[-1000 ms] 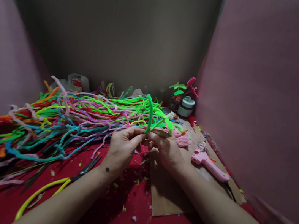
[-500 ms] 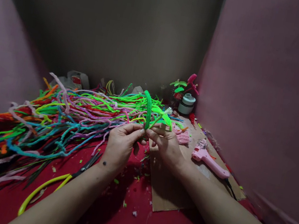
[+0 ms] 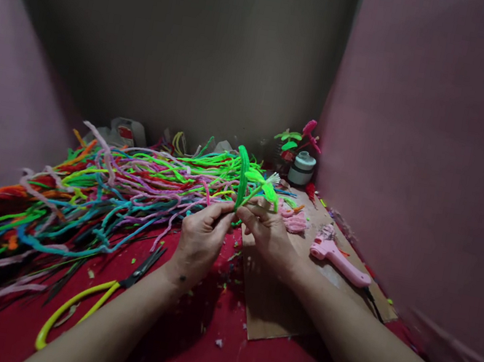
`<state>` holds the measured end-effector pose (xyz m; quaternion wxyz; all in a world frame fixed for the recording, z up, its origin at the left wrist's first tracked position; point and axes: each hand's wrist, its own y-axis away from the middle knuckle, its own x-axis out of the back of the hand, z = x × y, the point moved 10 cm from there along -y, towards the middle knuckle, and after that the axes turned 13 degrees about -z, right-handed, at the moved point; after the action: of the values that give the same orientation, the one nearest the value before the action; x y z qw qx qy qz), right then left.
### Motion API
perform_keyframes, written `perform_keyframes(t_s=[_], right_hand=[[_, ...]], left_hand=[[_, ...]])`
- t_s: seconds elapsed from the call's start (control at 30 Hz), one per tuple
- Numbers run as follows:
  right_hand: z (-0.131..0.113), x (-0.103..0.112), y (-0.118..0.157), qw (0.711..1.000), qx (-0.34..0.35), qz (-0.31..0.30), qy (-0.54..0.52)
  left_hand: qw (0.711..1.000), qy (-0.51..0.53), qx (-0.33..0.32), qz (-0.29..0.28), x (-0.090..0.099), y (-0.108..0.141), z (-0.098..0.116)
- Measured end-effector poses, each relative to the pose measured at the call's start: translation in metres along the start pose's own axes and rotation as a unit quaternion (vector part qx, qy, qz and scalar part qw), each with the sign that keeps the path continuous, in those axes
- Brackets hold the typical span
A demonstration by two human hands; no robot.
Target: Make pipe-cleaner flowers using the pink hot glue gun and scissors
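My left hand [image 3: 204, 234] is closed in a pinch at the base of a dark green pipe-cleaner leaf [image 3: 242, 172], which stands upright and curves over at its top. Close beside it, my right hand [image 3: 267, 235] pinches a thin green stem [image 3: 252, 195] with bright green pipe-cleaner leaves [image 3: 263, 181] and a white tufted tip [image 3: 274, 178]. The leaf's base and the stem meet between the fingertips; whether they are joined there is hidden. Yellow-handled scissors [image 3: 98, 293] lie on the red cloth by my left forearm.
A large heap of colourful pipe cleaners [image 3: 130, 180] spreads on the left. At right, a pink glue gun [image 3: 340, 261] rests on a cardboard sheet [image 3: 275, 312]. Behind it stand a white-lidded jar [image 3: 303, 168] and pink-and-green pipe-cleaner flowers [image 3: 309, 133]. Scraps litter the red cloth [image 3: 202, 355].
My left hand has turned and shifted slightly to the right, its fingers now folded more under. The dark green leaf has moved a little right; my right hand stays nearly in place.
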<state>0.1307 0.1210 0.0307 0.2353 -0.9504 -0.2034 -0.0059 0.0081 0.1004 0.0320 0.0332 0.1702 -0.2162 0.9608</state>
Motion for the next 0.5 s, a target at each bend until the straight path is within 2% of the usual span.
perform_keyframes(t_s=[0.13, 0.33, 0.5], right_hand=[[-0.002, -0.002, 0.0, 1.0, 0.022, -0.018, 0.01], [0.005, 0.002, 0.001, 1.0, 0.022, 0.0, 0.002], [0.01, 0.002, 0.0, 0.997, 0.002, 0.008, -0.082]], left_hand=[[0.996, 0.077, 0.036, -0.012, -0.002, -0.002, -0.006], [0.98, 0.184, 0.067, -0.029, -0.009, -0.001, -0.011], [0.968, 0.233, 0.079, -0.042, -0.013, -0.001, -0.012]])
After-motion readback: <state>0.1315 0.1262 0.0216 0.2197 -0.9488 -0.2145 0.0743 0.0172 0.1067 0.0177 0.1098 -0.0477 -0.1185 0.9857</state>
